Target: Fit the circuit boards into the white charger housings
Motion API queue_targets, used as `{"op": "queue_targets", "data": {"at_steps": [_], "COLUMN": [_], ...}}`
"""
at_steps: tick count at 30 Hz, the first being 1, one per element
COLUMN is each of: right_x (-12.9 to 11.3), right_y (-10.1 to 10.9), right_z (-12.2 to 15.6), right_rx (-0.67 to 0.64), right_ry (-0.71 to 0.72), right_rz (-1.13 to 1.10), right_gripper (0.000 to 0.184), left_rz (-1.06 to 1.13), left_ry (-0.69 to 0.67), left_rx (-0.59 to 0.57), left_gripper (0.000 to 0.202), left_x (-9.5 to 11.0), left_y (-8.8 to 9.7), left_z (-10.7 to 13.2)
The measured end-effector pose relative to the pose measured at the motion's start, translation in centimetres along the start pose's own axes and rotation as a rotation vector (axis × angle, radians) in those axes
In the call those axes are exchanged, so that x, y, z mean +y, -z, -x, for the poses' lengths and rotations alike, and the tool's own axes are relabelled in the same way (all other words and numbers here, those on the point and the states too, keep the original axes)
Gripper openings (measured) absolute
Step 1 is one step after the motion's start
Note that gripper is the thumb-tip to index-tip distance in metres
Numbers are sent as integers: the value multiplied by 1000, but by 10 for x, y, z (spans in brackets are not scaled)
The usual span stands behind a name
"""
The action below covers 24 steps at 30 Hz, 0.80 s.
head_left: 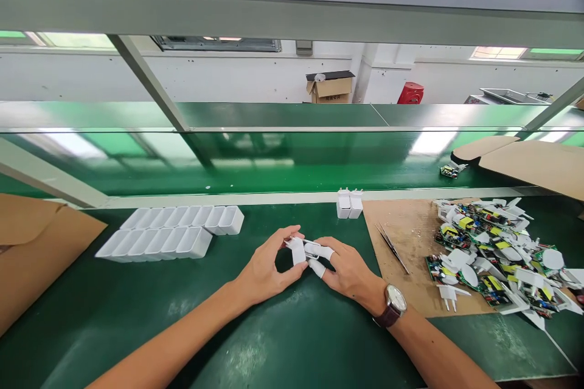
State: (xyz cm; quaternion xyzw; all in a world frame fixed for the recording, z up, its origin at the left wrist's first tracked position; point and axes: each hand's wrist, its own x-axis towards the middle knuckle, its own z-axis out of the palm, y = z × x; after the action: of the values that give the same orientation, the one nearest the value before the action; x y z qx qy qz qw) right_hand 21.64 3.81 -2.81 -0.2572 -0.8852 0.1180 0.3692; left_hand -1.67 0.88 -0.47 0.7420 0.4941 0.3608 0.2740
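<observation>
Above the green tabletop, near its middle, both hands meet at a small white plastic charger part. My left hand pinches it between thumb and fingers from the left. My right hand, with white covers on its thumb and forefinger and a watch at the wrist, closes on its right end. Fingers partly hide the part, so its inner details are not clear. Just behind the right hand, two white plug chargers stand side by side with prongs upward. Tweezers lie to the right.
Two rows of white open-topped housings sit at left, beside a brown carton. On a cardboard sheet at right lies a heap of circuit boards and white plug parts. A metal frame bar crosses overhead; a green shelf runs behind.
</observation>
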Motion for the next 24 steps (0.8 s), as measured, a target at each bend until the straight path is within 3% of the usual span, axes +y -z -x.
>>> {"op": "queue_targets", "data": {"at_steps": [9, 14, 18, 21, 24], "right_x": [-2, -4, -2, 1, 4], "right_y": [-8, -4, -6, -11, -16], "right_z": [7, 2, 3, 4, 2], "right_rx": [-5, -117, -62, -20, 63], "right_ry": [-165, -99, -84, -102, -294], "right_rz": [-36, -8, -26, -125, -424], "right_gripper": [40, 39, 37, 32, 26], "left_rz": [-1, 11, 24, 80, 241], "left_ry": [5, -9, -9, 13, 7], "left_rx": [-14, -12, -9, -26, 1], "left_gripper": [61, 60, 58, 59, 86], "left_x": [-1, -2, -1, -3, -6], "left_y": [0, -1, -1, -2, -6], "left_z": [0, -1, -1, -1, -1]}}
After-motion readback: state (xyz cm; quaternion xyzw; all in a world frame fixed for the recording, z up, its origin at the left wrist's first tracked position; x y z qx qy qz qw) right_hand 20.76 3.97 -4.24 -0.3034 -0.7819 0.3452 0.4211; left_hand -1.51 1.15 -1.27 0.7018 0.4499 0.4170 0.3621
